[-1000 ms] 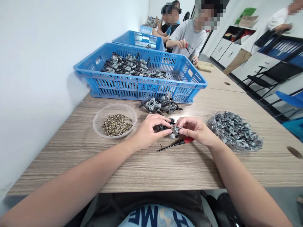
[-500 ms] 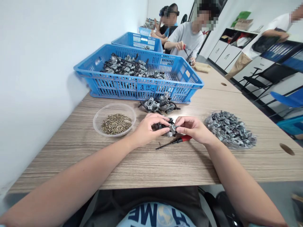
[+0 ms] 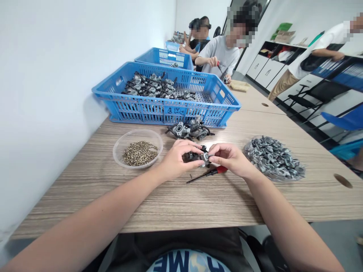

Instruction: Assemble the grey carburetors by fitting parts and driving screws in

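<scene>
In the head view, your left hand (image 3: 177, 160) cups a metal assembly (image 3: 204, 159) low over the table (image 3: 159, 207), with its fingers arched across the far side and the thumb against the near side, so the part is held between them. Your right hand (image 3: 229, 158) meets it from the other side, thumb and forefinger pinching the grey edge at the assembly's right end; how the other right fingers press, you cannot tell from here. The assembly is right in front of you, between your two hands. Just nearer to you lies a screwdriver (image 3: 208, 173), its red handle below your right hand and its tip pointing left, with a small screw (image 3: 191, 176) beside the shaft. To your left stands a clear bowl (image 3: 119, 149) with brass-coloured screws (image 3: 140, 153) in it; to your right, a plastic bag (image 3: 283, 178) is heaped with grey metal parts (image 3: 275, 156). Beyond your hands, more assemblies (image 3: 190, 129) lie in front of a blue crate (image 3: 177, 115), which holds many others. Past it, a person (image 3: 217, 51) in a light shirt grips a red-handled tool
</scene>
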Tool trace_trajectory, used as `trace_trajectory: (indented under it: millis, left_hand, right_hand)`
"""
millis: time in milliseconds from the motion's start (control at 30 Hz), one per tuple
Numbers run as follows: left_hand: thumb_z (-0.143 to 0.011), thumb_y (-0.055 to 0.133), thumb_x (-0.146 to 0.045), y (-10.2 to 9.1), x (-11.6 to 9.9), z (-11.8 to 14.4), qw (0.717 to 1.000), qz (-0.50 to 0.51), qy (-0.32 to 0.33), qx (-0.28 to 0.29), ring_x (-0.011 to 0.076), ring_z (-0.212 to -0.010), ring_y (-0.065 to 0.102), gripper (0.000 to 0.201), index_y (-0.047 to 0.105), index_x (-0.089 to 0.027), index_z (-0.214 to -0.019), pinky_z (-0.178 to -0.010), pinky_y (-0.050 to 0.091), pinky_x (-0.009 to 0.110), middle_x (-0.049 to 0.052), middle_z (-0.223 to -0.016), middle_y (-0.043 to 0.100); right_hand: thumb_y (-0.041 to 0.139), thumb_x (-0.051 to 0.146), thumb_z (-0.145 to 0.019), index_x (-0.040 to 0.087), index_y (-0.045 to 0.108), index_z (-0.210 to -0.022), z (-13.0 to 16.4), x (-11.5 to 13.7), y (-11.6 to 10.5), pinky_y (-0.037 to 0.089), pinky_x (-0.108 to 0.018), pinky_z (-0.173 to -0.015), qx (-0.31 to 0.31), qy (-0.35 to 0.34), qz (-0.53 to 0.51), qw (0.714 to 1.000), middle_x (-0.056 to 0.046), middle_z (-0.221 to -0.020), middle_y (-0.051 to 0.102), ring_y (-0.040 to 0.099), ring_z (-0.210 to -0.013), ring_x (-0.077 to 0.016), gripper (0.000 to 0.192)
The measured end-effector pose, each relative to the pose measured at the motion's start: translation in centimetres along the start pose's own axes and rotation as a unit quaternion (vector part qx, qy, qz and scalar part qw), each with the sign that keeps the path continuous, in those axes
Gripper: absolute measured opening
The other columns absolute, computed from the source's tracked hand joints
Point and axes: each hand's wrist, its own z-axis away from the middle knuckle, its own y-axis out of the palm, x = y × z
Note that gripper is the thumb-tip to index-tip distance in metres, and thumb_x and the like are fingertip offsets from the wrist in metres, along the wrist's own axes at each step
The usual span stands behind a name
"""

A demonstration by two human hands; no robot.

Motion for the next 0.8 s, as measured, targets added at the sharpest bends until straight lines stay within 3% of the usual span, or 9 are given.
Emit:
trace_trajectory:
  millis: [300,467,800]
  left_hand:
    - [-0.098,0.089,-0.032,0.5,-1.0,-0.2,0.999,-0.025,0.016,-0.016,0.0315,-0.134,0.061,0.02,0.083,-0.026,-0.116,-0.122,0.043,0.059,0.009,-0.134,0.08]
    - [-0.1,0.086,-0.029,0.8,-0.9,-0.1,0.999,-0.013,0.023,-0.028,0.031,-0.13,0.064,0.02,0.08,-0.025,-0.119,-0.12,0.044,0.058,0.008,-0.128,0.081]
    - [-0.103,0.081,-0.027,0.7,-0.2,0.0,0.999,-0.005,0.019,-0.031,0.031,-0.129,0.066,0.019,0.079,-0.025,-0.122,-0.117,0.049,0.056,0.009,-0.129,0.08]
  right_hand:
    - [0.096,0.047,-0.091,0.025,0.088,-0.103,0.3,0.9,-0.3,0.059,-0.031,-0.077,-0.005,-0.004,-0.003,1.0,-0.003,-0.093,0.08,0.07,-0.082,-0.017,0.026]
    - [0.094,0.045,-0.094,0.026,0.088,-0.109,0.3,0.2,-0.5,0.053,-0.027,-0.069,0.006,0.02,-0.024,0.999,-0.002,-0.095,0.08,0.064,-0.077,-0.014,0.025]
    - [0.095,0.038,-0.094,0.03,0.089,-0.111,-0.2,-1.1,-0.2,0.056,-0.026,-0.08,0.011,0.024,-0.076,0.997,0.0,-0.101,0.082,0.071,-0.087,-0.0128,0.02]
